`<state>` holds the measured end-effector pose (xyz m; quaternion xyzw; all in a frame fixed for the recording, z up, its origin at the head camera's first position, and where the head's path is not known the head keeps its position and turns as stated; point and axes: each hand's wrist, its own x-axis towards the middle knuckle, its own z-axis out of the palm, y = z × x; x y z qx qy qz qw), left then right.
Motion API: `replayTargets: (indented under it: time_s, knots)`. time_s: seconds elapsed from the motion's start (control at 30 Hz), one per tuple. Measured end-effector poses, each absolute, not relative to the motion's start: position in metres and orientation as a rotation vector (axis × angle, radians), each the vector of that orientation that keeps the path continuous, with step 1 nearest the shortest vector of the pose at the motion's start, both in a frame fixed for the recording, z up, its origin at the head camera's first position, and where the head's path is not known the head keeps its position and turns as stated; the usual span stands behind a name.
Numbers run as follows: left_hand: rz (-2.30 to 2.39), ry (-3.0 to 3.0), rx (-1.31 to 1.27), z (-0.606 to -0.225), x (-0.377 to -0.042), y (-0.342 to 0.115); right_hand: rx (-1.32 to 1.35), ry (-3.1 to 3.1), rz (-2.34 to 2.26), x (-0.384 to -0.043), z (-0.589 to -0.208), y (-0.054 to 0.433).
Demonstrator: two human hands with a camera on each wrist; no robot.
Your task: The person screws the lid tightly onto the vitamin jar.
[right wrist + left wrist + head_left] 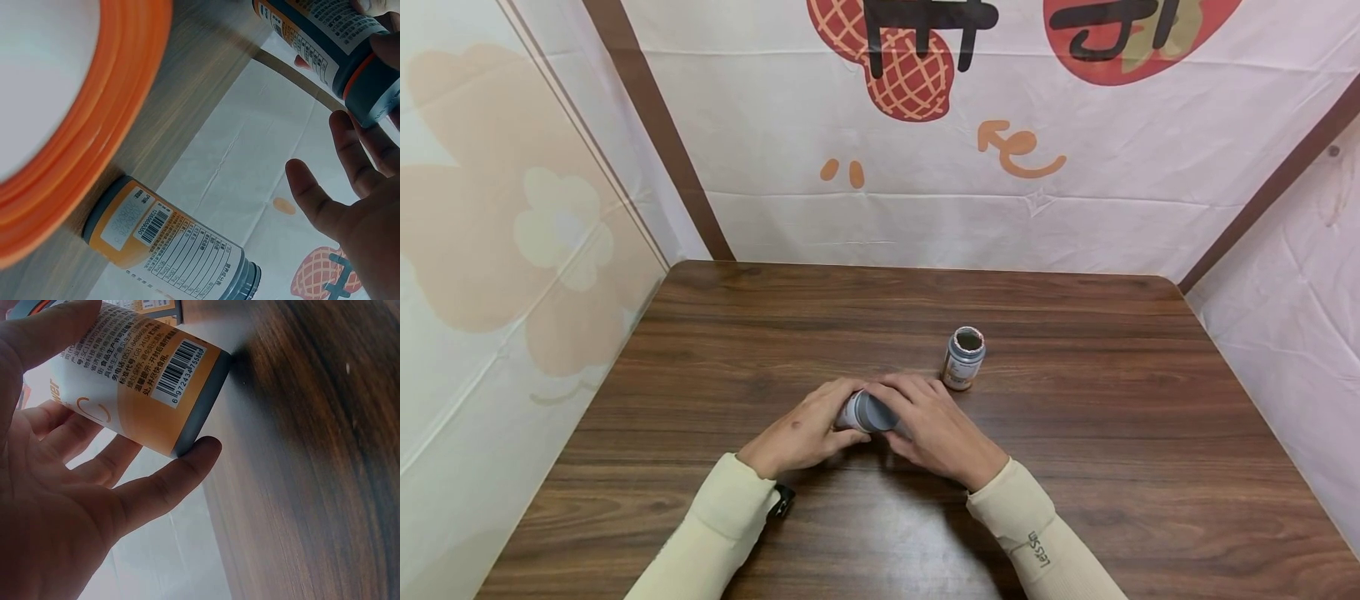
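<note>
A bottle (134, 375) with a white and orange label, a barcode and a dark base is held tilted over the table. My left hand (808, 425) grips its body, fingers on one side and thumb on the other. My right hand (936, 429) holds the grey cap (877, 412) at its upper end, with fingertips and thumb around it. An orange band shows under the cap in the right wrist view. A second, similar bottle (964, 360) stands upright beyond my right hand, uncapped, with a ragged pale edge round its mouth.
A round orange rim (134, 119) with a white inside looms close to the right wrist camera; what it belongs to cannot be told. The brown wooden table (1112, 400) is bordered by printed cloth walls (775, 225). A small black object (783, 500) shows by the left cuff.
</note>
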<state>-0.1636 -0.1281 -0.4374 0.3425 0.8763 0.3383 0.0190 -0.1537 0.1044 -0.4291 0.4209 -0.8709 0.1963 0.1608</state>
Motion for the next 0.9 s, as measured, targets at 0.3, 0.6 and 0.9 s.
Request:
replayTargets:
  time_s: [0.3,0.6,0.9]
  knots:
    - [1.05,2.714,1.049,-0.4365,-0.1624,-0.1283,1.184,-2.496,0.575,-0.1535,-0.4298,0.1039]
    - [1.041,2.712,1.037,-0.4343,-0.1619,-0.1275,1.163,-2.51,0.578,-0.1534,-0.4287,0.103]
    - [1.034,2.705,1.04,-0.434,-0.1612,-0.128,1.243,-2.45,0.599,-0.1539,-0.4293,0.1044]
